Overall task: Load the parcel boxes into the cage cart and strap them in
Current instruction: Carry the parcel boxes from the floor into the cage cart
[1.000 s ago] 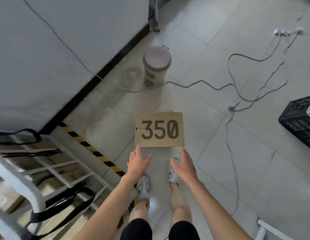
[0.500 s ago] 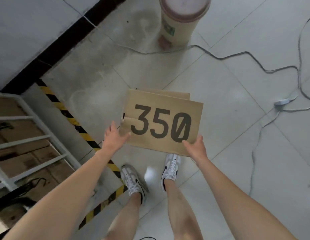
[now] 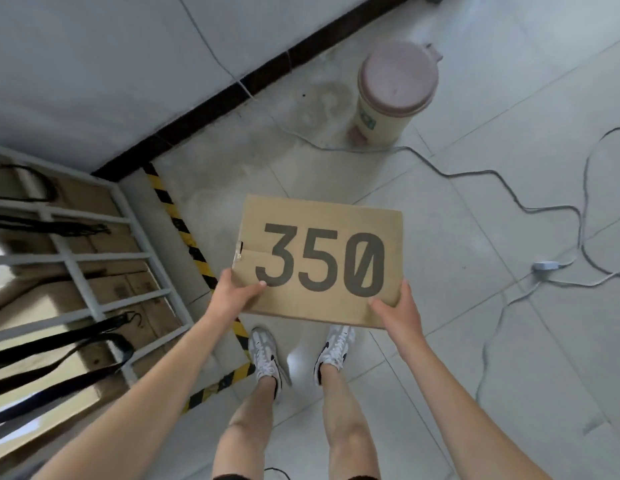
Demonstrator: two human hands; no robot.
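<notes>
Left hand (image 3: 234, 295) and right hand (image 3: 397, 308) clamp the box (image 3: 320, 261) by its near corners, level, ready to swing it left into the cart (image 3: 80, 278).

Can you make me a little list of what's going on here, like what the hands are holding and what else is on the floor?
held thing: cardboard box marked 350
left hand: grips the box's near left corner
right hand: grips the box's near right corner
cage cart: to the person's left, boxes and black straps inside
floor: pedal bin, grey cables, yellow-black tape
</notes>
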